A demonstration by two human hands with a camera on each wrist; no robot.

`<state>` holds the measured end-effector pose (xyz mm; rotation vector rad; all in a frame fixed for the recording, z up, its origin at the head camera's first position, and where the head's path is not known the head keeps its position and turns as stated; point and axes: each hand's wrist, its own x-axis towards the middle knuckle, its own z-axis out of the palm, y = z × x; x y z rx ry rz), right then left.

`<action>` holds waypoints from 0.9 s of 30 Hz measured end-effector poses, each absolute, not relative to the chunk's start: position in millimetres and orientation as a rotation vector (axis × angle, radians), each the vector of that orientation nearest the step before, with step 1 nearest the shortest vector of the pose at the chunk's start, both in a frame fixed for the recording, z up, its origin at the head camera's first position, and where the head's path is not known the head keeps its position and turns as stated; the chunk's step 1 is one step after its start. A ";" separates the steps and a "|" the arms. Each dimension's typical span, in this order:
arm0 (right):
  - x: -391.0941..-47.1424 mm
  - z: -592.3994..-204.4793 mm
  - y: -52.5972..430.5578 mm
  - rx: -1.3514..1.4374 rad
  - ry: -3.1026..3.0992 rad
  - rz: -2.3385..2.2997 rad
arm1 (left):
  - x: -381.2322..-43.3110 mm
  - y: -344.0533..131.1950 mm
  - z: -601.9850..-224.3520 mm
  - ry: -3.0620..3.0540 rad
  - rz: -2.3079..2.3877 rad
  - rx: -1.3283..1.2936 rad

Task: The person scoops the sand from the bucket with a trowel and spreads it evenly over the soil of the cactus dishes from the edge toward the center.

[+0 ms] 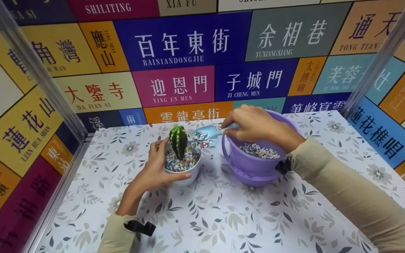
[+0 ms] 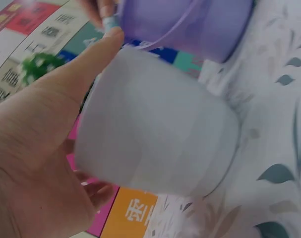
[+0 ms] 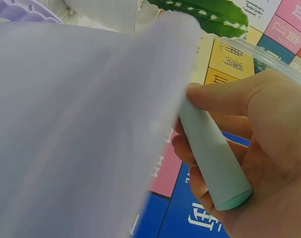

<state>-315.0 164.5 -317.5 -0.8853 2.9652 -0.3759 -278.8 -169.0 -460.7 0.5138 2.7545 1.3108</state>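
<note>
My left hand [image 1: 158,170] holds a small white flowerpot [image 1: 190,176], thumb across the front and fingers behind its left side. A green cactus [image 1: 178,142] stands in it among colourful pebbles [image 1: 181,162]. In the left wrist view the white pot's wall [image 2: 160,124] fills the middle. My right hand [image 1: 253,123] grips the handle of a light blue scoop [image 1: 207,130], reaching over a purple flowerpot [image 1: 236,158]. Multicoloured pebbles [image 1: 203,140] lie in the scoop's blade, just right of the white pot's rim. The right wrist view shows fingers wrapped round the pale handle [image 3: 214,156].
More pebbles [image 1: 260,151] lie inside the purple pot, which stands on a purple saucer [image 1: 253,180]. A floral-patterned cloth [image 1: 202,218] covers the table. Behind it rises a wall of coloured sign panels [image 1: 185,42], with clear edge strips at left and right.
</note>
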 end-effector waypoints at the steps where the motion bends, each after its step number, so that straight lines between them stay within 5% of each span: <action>1: -315.0 -317.4 164.2 -0.880 2.965 -0.373 | -279.1 -167.1 -461.6 2.773 1.305 0.511; 27: -314.1 -319.1 162.4 -0.918 3.005 -0.340 | -275.4 -173.7 -455.7 2.731 1.303 0.574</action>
